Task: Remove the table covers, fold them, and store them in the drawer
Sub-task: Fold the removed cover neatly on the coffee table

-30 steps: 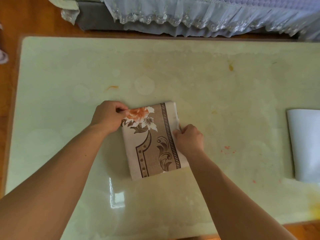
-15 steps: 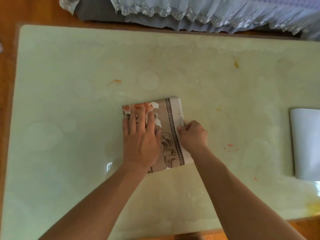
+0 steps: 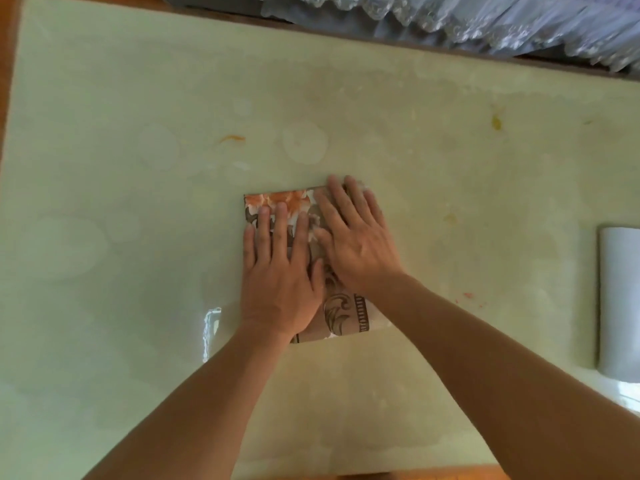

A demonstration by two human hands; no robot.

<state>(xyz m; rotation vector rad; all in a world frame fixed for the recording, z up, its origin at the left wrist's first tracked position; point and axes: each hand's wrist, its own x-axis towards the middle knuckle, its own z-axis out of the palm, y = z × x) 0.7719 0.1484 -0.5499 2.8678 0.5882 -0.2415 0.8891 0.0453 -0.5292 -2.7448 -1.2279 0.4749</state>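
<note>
**Both palms now flatten the folded cover**

The right hand [image 3: 356, 237] has let go of the edge it pinched and joined the left hand [image 3: 280, 271], both with fingers straight, pressing the folded floral cover [image 3: 341, 315] at the centre of the glossy, stained tabletop [image 3: 138, 168]. Folding looks finished. A pale folded cover [image 3: 620, 299] lies at 3 o'clock.

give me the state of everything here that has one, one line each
floral table cover: folded into a small rectangle, lying flat on the table
left hand: open, fingers straight, pressing flat on the cover
right hand: open, fingers straight, pressing flat on the cover beside the left
white item: lying at the table's right edge, partly out of frame, untouched
table: glossy pale top, bare, marked with stains
</note>
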